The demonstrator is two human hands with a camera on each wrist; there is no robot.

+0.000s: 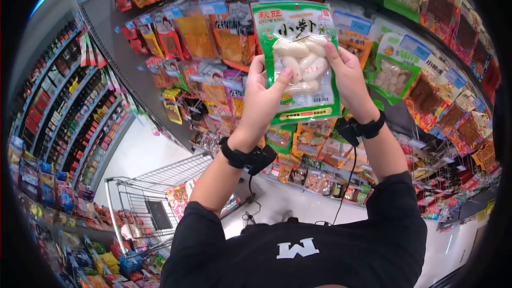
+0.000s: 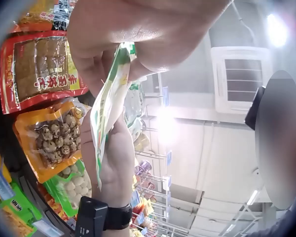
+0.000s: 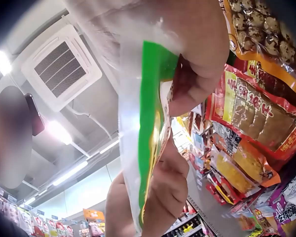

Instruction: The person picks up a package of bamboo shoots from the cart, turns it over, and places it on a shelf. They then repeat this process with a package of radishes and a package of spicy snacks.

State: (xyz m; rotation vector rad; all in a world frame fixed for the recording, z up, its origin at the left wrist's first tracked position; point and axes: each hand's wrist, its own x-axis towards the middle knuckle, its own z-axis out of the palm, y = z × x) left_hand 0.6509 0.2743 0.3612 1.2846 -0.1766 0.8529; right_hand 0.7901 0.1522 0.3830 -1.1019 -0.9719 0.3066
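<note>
A green-edged snack packet [image 1: 304, 66] with a clear window showing several white, rounded pieces is held up in front of the shelf, its printed face toward the head camera. My left hand [image 1: 266, 96] grips its left edge, thumb across the front and fingers behind. On the opposite edge my right hand [image 1: 346, 77] pinches it the same way, thumb near the window. Seen edge-on in the left wrist view, the packet [image 2: 111, 103] is thin and slightly bent between both hands. In the right wrist view its green side [image 3: 149, 118] runs between the hands.
Hanging packets in rows fill the shelf ahead, among them a green packet of small white eggs [image 1: 392, 72] and a red packet [image 3: 256, 111]. A wire shopping cart [image 1: 154, 197] stands at lower left. Further shelves [image 1: 64, 112] line the left side. Cables hang from both wrist cameras.
</note>
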